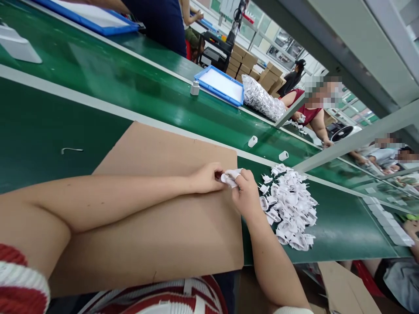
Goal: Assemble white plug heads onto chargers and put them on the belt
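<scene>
My left hand [209,178] is closed, its fingertips pinched against the left end of a white plastic piece [230,178]. From the other side my right hand [246,190] grips the same piece, fingers curled around it. Fingers cover much of the piece, so its exact shape cannot be made out. Both hands are just above the right part of a brown cardboard sheet [183,226]. Right beside my right hand lies a heap of white plastic plug parts [291,205], some with pins showing.
Beyond a pale rail runs a green conveyor belt [170,109] carrying small white charger housings [252,141]. Across it are a blue-rimmed tray [222,101] and a clear bag of parts [262,99]. A bent metal hook [72,150] lies left. Co-workers sit along the line.
</scene>
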{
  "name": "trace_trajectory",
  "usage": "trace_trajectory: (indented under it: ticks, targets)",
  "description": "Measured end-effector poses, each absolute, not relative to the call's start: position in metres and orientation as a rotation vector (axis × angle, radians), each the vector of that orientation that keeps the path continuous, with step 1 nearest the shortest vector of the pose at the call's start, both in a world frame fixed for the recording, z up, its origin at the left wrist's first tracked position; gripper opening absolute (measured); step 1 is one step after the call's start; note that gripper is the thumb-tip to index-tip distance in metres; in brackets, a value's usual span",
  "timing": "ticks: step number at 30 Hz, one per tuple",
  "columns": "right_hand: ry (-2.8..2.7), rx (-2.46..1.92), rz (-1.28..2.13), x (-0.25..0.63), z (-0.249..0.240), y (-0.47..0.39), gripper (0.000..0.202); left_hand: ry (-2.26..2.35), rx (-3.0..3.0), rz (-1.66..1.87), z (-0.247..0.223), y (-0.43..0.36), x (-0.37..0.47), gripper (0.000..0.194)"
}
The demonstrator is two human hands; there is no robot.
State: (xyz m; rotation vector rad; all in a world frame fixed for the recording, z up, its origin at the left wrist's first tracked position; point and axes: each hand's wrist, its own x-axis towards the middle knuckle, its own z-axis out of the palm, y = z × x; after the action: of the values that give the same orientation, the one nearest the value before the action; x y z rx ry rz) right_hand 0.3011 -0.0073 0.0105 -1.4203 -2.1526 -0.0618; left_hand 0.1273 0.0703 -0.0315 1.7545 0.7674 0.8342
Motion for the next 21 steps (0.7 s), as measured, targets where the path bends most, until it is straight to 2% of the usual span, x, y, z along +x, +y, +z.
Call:
trace_trajectory:
  ticks: [8, 13, 21]
  targets:
    - [-2.133, -1.441, -0.015, 0.306, 0.009, -0.004, 0.04, 0.784, 1.771, 0.838, -0.036, 0.071, 0.129, 0.028]
    - [-2.207, -1.504, -0.011, 0.302, 0.014, -0.001, 0.048, 0.774, 1.75, 0.823, -0.039, 0.071, 0.128, 0.032]
    - [-2.199, -1.603, -0.076, 0.298, 0.021, 0.001, 0.032, 0.771, 1.762, 0.812, -0.036, 0.072, 0.128, 0.035]
